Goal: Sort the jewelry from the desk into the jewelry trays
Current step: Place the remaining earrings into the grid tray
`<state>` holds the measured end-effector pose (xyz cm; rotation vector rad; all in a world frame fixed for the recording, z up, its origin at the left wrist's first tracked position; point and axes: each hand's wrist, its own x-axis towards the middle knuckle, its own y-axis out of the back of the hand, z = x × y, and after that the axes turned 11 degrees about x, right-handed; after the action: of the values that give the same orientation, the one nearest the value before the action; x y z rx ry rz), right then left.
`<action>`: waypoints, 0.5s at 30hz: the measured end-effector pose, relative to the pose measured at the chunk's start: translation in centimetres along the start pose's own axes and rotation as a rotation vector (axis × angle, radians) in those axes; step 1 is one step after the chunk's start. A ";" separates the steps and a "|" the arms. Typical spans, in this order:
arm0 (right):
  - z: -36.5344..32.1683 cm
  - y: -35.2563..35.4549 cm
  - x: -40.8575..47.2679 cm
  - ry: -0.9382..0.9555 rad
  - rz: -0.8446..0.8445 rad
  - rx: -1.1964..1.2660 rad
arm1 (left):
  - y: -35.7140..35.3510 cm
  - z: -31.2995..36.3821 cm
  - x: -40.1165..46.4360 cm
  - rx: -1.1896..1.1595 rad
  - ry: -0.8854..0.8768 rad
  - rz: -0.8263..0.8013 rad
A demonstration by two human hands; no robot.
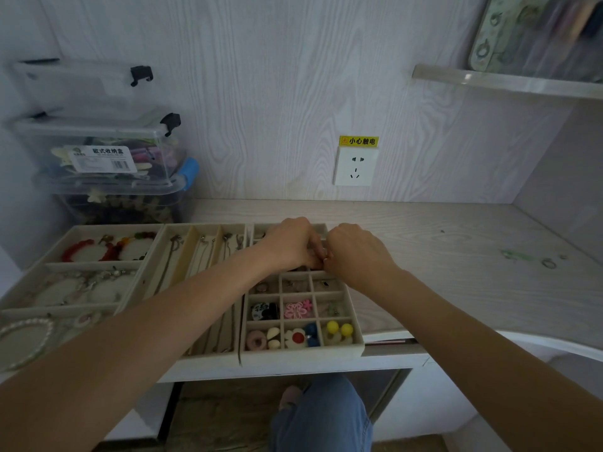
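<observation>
Three beige jewelry trays stand side by side on the desk. The left tray (49, 265) holds bracelets, the middle tray (192, 243) holds chains, and the gridded right tray (357, 337) holds small earrings and charms. My left hand (290, 244) and my right hand (357, 252) meet fingertip to fingertip over the upper cells of the gridded tray, pinching a tiny piece that I cannot make out. A small ring (549, 263) and another tiny piece (563, 256) lie on the desk at the right.
Stacked clear storage boxes (107, 164) stand at the back left against the wall. A wall socket (355, 166) sits behind the trays. A shelf (509, 81) juts out at the upper right. My knee in jeans (323, 415) shows below the desk edge.
</observation>
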<state>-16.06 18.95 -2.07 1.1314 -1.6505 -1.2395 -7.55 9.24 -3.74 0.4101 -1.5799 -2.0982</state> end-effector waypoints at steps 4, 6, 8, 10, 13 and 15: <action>-0.2 -0.3 -0.3 0.030 0.014 -0.048 | 0.2 0.2 0.0 0.032 -0.010 0.013; 0.1 -0.4 -0.4 0.035 0.018 -0.029 | 0.1 0.2 0.0 0.034 -0.006 0.004; 0.7 -0.3 -0.3 0.042 -0.002 0.030 | 0.1 0.2 0.1 0.035 -0.008 -0.006; 1.2 0.2 -0.3 0.068 -0.031 0.082 | 0.2 0.2 0.2 0.048 -0.014 -0.005; 1.6 1.2 0.2 0.133 -0.097 0.070 | 0.2 0.2 0.2 0.047 -0.017 -0.005; 1.6 1.7 0.6 0.175 -0.153 0.047 | 0.2 0.2 0.3 0.059 -0.010 -0.014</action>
<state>-18.05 19.08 -0.70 1.3770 -1.4917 -1.1645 -7.87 9.17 -3.52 0.4328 -1.6522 -2.0704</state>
